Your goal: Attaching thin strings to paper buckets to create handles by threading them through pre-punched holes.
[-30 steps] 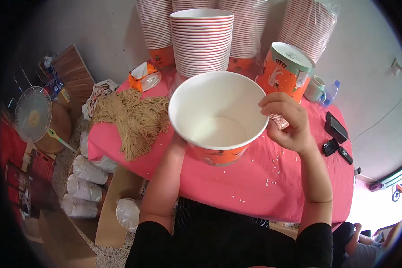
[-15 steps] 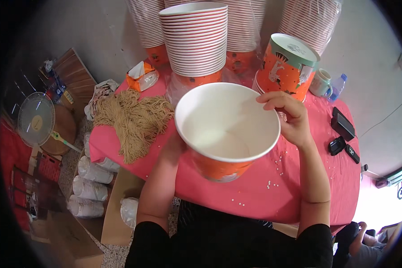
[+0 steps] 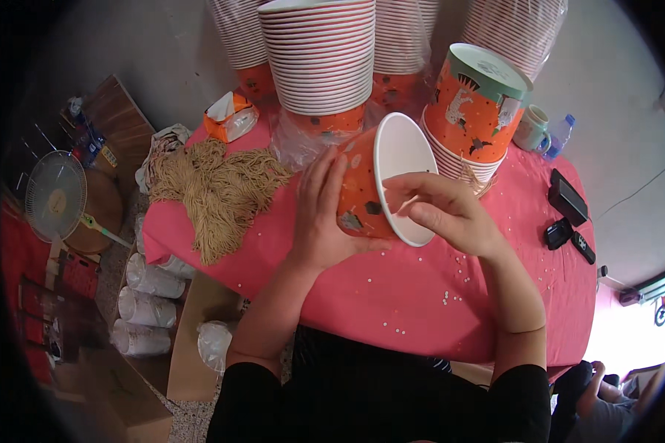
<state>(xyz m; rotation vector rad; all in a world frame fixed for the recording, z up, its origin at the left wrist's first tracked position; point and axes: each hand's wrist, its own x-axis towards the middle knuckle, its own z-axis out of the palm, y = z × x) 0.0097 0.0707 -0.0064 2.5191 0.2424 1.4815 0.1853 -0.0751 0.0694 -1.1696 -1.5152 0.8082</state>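
Observation:
An orange paper bucket with a white rim and a printed pattern is tilted above the table, its mouth toward the right. My left hand is wrapped round its outer side and bottom, holding it. At the mouth, my right hand has its bent fingers inside the rim and its thumb close to them; what they pinch, if anything, I cannot make out. Just beyond that hand stands a stack of upside-down orange buckets with a green band at the top and tan cord hanging at its lower rims.
Tan cord lies in a loose heap at the left of the pink-covered table. Tall bucket stacks stand behind. Small white paper dots are scattered about. A mug, a bottle and a black case sit at right.
The bucket has turned from mouth up to mouth rightward. My left hand now shows on its outer side, and my right hand has moved down and left, its fingers inside the mouth.

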